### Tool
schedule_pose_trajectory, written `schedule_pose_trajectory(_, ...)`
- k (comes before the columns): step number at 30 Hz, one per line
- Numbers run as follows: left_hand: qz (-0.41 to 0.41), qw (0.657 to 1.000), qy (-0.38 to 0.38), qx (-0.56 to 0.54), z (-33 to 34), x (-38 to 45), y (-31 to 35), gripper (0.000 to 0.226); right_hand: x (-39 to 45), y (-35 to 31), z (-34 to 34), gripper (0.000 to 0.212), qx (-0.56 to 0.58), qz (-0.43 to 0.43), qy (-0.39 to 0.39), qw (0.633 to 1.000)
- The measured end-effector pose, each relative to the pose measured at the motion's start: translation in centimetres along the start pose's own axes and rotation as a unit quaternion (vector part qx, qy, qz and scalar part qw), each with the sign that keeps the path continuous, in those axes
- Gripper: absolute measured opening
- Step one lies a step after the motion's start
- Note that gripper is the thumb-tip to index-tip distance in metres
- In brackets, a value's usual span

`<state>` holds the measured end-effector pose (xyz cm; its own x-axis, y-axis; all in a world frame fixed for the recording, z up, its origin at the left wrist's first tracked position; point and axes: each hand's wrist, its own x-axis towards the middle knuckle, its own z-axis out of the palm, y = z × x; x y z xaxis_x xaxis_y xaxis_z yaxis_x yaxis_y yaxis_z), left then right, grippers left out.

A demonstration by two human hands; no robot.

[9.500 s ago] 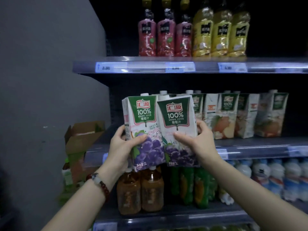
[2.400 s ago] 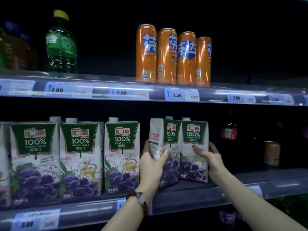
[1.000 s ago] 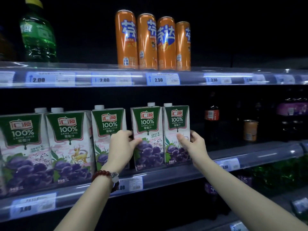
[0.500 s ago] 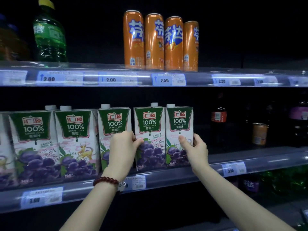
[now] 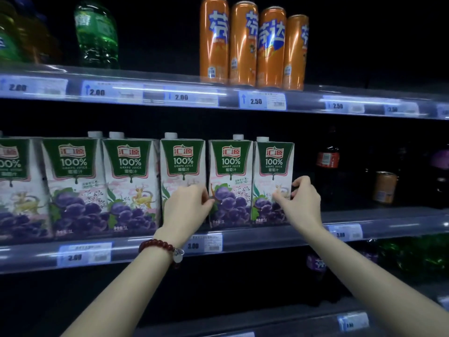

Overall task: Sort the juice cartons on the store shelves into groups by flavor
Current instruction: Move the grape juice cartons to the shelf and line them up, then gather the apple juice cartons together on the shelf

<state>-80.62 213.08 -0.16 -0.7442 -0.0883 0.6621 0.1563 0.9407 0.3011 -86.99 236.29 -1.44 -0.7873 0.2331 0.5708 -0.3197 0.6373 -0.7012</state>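
Several grape juice cartons stand in one row on the middle shelf [image 5: 267, 237], white with green tops and purple grapes. The two rightmost are the fourth carton [image 5: 230, 171] and the end carton [image 5: 273, 166], upright and side by side. My left hand [image 5: 187, 210] has its fingers curled at the left edge of the fourth carton and covers the lower part of the third carton [image 5: 182, 161]. My right hand [image 5: 301, 203] pinches the end carton's right edge, index finger on its front.
Orange soda cans [image 5: 252, 47] and a green bottle [image 5: 97, 32] stand on the upper shelf [image 5: 218, 98]. Right of the cartons, in the dark, are a cola bottle [image 5: 326, 161] and a small can [image 5: 385, 187]. Price tags line the shelf edges.
The two cartons carried over earlier now stand at the right end of the grape row. Over the last second my hands have stayed on them, with the right fingers shifting slightly.
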Motion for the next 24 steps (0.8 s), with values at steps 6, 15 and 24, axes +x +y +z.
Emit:
schedule_pose_trajectory(6, 0.014, 0.997, -0.062, 0.038, -2.2, -2.0, -2.4, 0.016, -4.1, -1.9, 1.7, 0.018, -0.120, -0.019, -0.060, 0.991)
schedule_pose_trajectory(15, -0.042, 0.985, -0.148, 0.078, -11.1, -8.5, -12.0, 0.021, -12.3, -12.4, 7.5, 0.014, -0.224, -0.104, -0.266, 0.932)
schedule_pose_trajectory(24, -0.155, 0.965, -0.163, 0.135, -25.5, -20.2, -27.4, 0.022, -26.3, -27.8, 18.5, 0.019, -0.170, -0.196, -0.402, 0.878)
